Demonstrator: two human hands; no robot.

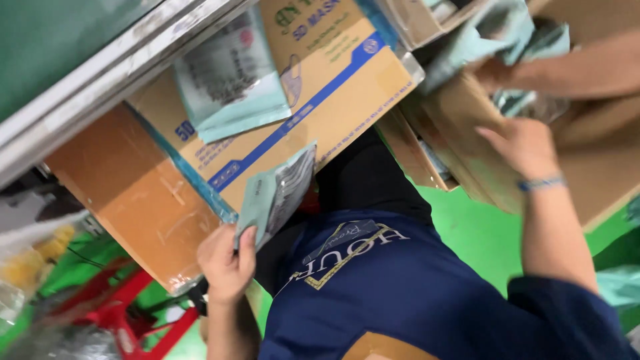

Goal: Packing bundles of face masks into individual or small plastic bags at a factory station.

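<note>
Left hand [225, 263] has its fingers clamped on a pack [277, 193]; right hand [523, 143], fingers apart, reaches into the carton [467, 113], seemingly for another.

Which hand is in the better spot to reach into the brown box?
Probably the right hand: it looks empty and is already at the cardboard box. The left hand is farther away and busy holding a mask packet.
</note>
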